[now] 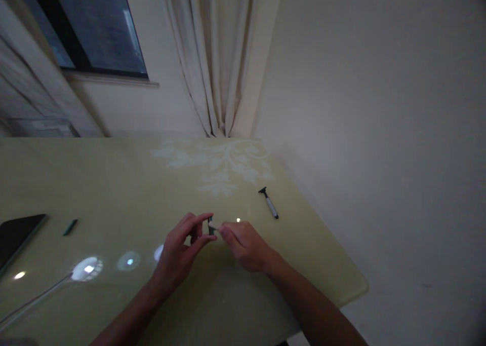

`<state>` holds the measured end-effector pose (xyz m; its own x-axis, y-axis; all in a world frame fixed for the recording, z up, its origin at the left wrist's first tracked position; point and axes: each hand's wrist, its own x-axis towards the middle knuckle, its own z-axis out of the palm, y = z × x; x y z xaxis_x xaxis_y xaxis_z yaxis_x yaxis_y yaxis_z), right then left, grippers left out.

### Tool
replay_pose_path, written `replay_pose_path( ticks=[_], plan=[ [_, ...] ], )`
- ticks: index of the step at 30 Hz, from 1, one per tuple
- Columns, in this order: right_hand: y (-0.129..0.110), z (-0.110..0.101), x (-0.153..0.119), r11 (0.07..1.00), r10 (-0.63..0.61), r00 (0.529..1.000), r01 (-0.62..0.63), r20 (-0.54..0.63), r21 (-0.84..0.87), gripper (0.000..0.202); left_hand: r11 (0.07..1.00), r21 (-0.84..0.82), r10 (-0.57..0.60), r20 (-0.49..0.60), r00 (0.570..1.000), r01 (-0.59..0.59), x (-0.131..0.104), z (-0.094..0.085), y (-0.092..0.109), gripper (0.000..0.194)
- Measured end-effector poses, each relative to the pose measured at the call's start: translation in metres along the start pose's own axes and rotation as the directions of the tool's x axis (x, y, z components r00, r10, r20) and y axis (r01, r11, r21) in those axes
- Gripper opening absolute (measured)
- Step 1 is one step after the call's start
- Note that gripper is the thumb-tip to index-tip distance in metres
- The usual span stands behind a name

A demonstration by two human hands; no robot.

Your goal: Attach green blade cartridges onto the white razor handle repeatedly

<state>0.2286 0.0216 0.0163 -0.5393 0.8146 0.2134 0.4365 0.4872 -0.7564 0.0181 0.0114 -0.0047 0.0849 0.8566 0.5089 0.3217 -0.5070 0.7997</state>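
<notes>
My left hand (181, 244) pinches a small dark rectangular piece (211, 226) upright between thumb and fingertips, holding it by its two ends. It resembles a razor head, but its details are too small to make out. My right hand (245, 244) is closed around a short pale-tipped stick (214, 226), like a cotton swab; its tip meets the face of the dark piece. Most of the stick is hidden in my fingers. Beyond my right hand lies a razor (270, 204) with a grey handle and black head.
The glossy yellowish table (125, 184) bears a pale floral pattern and lamp reflections. At its left lie a dark flat device (18, 237) and a small dark green strip (70, 227). A thin cable (36, 299) runs at lower left. A wall (379, 133) stands to the right.
</notes>
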Motion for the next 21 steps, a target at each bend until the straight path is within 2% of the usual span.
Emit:
replay_pose_path(
  ticks=[3,8,12,16,21],
  plan=[
    [-0.0015,0.0011,-0.0001,1.000,-0.031,0.999,0.032,0.041,-0.002,0.048,1.000,0.001,-0.013,0.007,1.000,0.013,0.0002,-0.0005,0.0001,0.032],
    [-0.0010,0.0008,-0.0001,1.000,-0.004,1.000,0.004,-0.004,0.007,0.048,1.000,-0.003,-0.024,0.000,1.000,0.024,0.0003,-0.0010,0.0013,0.034],
    [-0.0014,0.0009,-0.0003,1.000,-0.025,0.999,0.025,0.037,0.003,0.049,1.000,-0.010,-0.027,-0.006,1.000,0.027,0.0007,-0.0010,0.0024,0.031],
    [-0.0011,0.0010,-0.0007,1.000,0.004,1.000,-0.004,0.010,0.012,0.049,1.000,-0.009,-0.030,-0.006,1.000,0.030,0.0010,-0.0011,0.0019,0.033],
    [-0.0004,0.0025,-0.0006,0.999,-0.036,0.999,0.034,0.037,0.042,0.047,0.999,-0.019,-0.039,-0.007,0.999,0.039,0.0005,-0.0008,0.0003,0.032]
  ],
)
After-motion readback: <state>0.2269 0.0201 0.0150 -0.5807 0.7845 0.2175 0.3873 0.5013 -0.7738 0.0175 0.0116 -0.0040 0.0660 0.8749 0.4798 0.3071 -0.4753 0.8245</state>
